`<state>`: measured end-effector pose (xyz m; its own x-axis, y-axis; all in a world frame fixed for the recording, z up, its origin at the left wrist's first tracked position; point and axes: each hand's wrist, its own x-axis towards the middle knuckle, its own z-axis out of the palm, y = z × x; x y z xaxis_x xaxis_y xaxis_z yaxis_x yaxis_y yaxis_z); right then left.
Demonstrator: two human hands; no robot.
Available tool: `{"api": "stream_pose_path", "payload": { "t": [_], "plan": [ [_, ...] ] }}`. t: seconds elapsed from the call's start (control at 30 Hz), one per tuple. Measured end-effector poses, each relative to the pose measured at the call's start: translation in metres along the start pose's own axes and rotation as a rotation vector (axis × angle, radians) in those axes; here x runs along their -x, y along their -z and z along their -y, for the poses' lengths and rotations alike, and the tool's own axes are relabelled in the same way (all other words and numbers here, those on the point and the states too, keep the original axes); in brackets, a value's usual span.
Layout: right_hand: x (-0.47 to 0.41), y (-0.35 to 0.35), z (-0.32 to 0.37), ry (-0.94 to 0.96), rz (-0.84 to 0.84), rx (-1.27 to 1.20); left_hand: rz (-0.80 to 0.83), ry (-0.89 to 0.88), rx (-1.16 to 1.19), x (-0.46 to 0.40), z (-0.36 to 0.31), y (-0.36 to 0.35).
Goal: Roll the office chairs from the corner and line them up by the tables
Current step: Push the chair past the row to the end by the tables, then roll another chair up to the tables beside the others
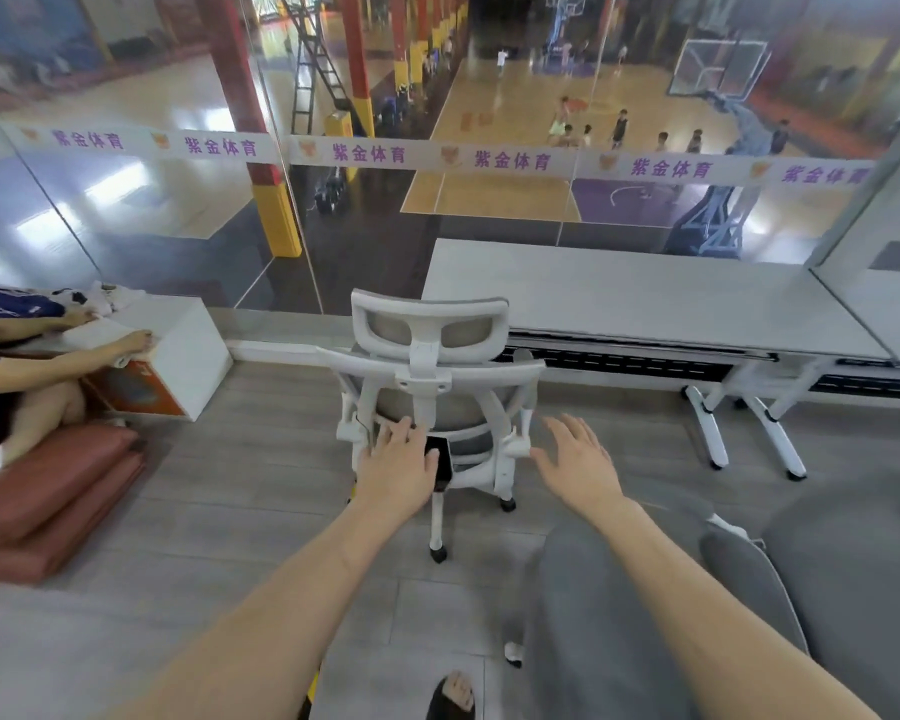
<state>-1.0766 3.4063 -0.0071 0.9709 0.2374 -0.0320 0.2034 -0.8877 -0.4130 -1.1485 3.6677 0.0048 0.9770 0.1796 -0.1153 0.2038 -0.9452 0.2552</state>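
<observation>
Left hand (401,459) and right hand (575,454) hover spread, gripping nothing. Office chair (432,392) stands directly ahead, left of the table (645,304). Risk: uneven push swivels chair into table leg.

The left hand (398,462) covers the lower middle of the chair (430,366) back, so its contact with the frame cannot be told. A dark device (440,462) beside it is half hidden under the fingers. At the left edge a seated person (1,376) is cut off. The bench (645,304) runs out at the right. Figures on the court (510,148) at the top are blurred and small.
</observation>
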Motion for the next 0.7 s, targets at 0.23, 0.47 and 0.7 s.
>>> {"api": "stream_pose_path", "payload": {
  "t": [0.23,0.47,0.7],
  "plan": [
    [0.157,0.033,-0.055,-0.034,-0.131,-0.001,-0.046,-0.116,-0.008,0.131,-0.067,-0.021],
    [0.268,0.084,-0.127,-0.062,-0.253,0.042,-0.124,-0.241,-0.004,0.211,-0.149,-0.03],
    [0.31,0.147,-0.23,0.062,-0.328,0.009,-0.142,-0.284,0.019,0.24,-0.274,-0.056]
  ]
}}
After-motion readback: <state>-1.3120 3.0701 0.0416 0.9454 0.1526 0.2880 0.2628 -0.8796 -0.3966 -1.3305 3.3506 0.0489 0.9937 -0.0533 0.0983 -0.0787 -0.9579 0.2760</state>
